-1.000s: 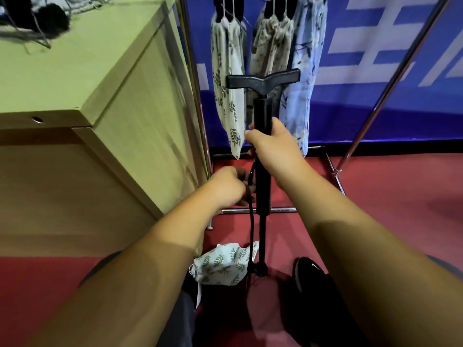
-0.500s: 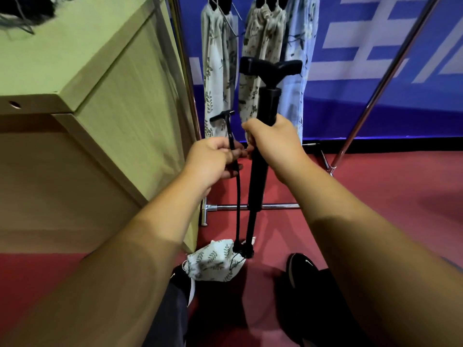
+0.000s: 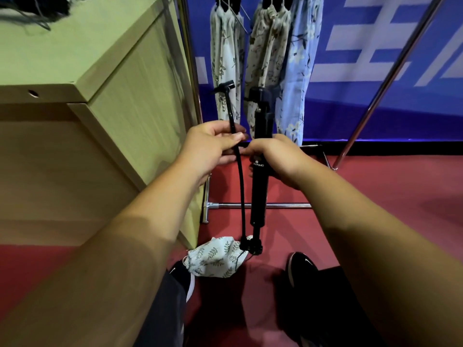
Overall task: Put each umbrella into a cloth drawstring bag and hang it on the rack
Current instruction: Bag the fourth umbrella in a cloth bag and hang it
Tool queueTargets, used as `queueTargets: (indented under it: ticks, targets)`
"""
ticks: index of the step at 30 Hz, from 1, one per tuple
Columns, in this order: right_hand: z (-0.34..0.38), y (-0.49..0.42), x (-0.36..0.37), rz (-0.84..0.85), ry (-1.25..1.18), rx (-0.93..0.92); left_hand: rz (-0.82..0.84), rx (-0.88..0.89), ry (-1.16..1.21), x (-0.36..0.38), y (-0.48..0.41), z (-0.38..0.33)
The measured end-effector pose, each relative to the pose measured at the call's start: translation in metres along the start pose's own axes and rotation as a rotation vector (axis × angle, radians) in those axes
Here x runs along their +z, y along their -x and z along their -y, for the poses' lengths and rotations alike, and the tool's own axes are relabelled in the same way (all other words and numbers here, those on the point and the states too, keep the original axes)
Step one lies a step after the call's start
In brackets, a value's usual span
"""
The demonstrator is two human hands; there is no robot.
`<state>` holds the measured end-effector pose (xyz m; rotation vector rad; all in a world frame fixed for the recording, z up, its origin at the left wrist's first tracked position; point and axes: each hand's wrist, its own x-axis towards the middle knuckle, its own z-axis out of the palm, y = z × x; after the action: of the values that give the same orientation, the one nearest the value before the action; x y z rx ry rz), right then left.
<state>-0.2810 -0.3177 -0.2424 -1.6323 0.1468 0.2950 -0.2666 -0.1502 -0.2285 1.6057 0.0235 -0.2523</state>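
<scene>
A black pump-like cylinder (image 3: pixel 258 196) with a T-handle on top stands upright on the red floor. My right hand (image 3: pixel 278 157) grips its barrel near the middle. My left hand (image 3: pixel 208 146) pinches a thin black hose (image 3: pixel 241 191) that runs from the cylinder's base up to a small T-shaped end (image 3: pixel 224 86). A leaf-print cloth drawstring bag (image 3: pixel 215 257) lies crumpled on the floor at the cylinder's base. Three filled cloth bags (image 3: pixel 265 51) hang on the metal rack (image 3: pixel 260 205) behind.
A light wooden cabinet (image 3: pixel 95 101) stands close on the left, with dark cables on top. My black shoes (image 3: pixel 299 270) flank the bag on the floor. A blue banner wall closes the back. Red floor spreads to the right.
My left hand rose from low beside the barrel, lifting the hose so its end stands up. The T-handle has turned end-on to me. The view tilted downward.
</scene>
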Motion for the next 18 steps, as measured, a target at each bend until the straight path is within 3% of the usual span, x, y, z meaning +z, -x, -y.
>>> queueTargets:
  ticks: [18]
  targets:
    - [-0.015,-0.002,0.023,0.127,0.002,0.100,-0.080,0.007,0.204,-0.016,0.004,-0.016]
